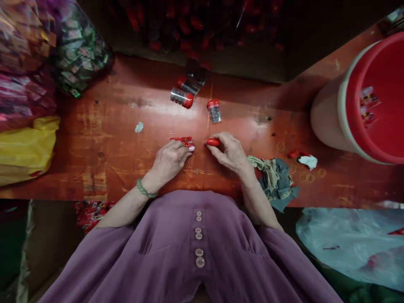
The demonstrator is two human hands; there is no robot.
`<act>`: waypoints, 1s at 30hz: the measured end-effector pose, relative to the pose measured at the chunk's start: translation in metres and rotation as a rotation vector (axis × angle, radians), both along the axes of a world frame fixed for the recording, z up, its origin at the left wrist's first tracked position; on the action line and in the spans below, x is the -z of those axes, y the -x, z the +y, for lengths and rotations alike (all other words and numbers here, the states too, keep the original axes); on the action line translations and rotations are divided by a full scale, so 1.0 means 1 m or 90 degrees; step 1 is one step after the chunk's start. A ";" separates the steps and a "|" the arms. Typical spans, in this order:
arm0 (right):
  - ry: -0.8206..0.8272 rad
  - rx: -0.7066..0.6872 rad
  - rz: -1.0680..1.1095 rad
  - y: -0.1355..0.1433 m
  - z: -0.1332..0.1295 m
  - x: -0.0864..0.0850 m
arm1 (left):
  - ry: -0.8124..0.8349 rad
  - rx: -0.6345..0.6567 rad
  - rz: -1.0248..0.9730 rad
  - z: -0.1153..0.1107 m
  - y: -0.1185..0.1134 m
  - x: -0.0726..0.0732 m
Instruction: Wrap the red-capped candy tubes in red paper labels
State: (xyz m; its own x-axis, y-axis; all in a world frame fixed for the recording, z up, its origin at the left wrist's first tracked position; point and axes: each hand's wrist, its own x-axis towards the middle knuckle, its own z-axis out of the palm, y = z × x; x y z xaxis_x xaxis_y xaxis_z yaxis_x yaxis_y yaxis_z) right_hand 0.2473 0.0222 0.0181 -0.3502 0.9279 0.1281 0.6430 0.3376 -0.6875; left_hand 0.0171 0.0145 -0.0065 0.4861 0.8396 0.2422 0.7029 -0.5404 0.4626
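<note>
My left hand [168, 160] has its fingers closed together on a red printed packet [183, 140], which sits just above the surface [120, 126], in front of my purple top [176, 235]. My right hand [230, 151] pinches a rounded red piece [213, 142] between thumb and fingers; my palm hides whatever lies behind it, so I cannot tell whether it is a loose cap or the end of a capped bottle. The packet and the red piece face each other with a gap between, not joined. Beyond my hands, one red-capped bottle [215, 112] lies alone, and a few more capped bottles [181, 97] lie together near the carton [246, 69]. They have dark contents and their caps on, so I judge that much of them done. Many more red tops show dimly inside the carton. Small packets [369, 101] lie loose in the red bucket [350, 105] at my right, apart from any bottle, and I judge those unused. How many are left, I cannot tell.
</note>
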 end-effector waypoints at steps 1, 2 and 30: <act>-0.007 0.004 0.015 0.004 0.000 0.003 | 0.014 0.000 -0.012 0.000 0.001 0.000; -0.017 0.008 0.039 0.009 0.001 0.007 | 0.031 -0.002 -0.023 0.000 0.002 0.000; 0.241 0.193 0.448 0.025 -0.028 0.006 | 0.202 -0.112 -0.418 -0.012 0.008 -0.029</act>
State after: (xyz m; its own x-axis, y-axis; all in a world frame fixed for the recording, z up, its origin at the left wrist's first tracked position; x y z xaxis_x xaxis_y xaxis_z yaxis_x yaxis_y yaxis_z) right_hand 0.2220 -0.0056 0.0120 -0.0352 0.9927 -0.1153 0.0495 -0.1135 -0.9923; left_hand 0.0086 0.0023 0.0222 0.1777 0.9693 0.1701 0.2920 -0.2170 0.9315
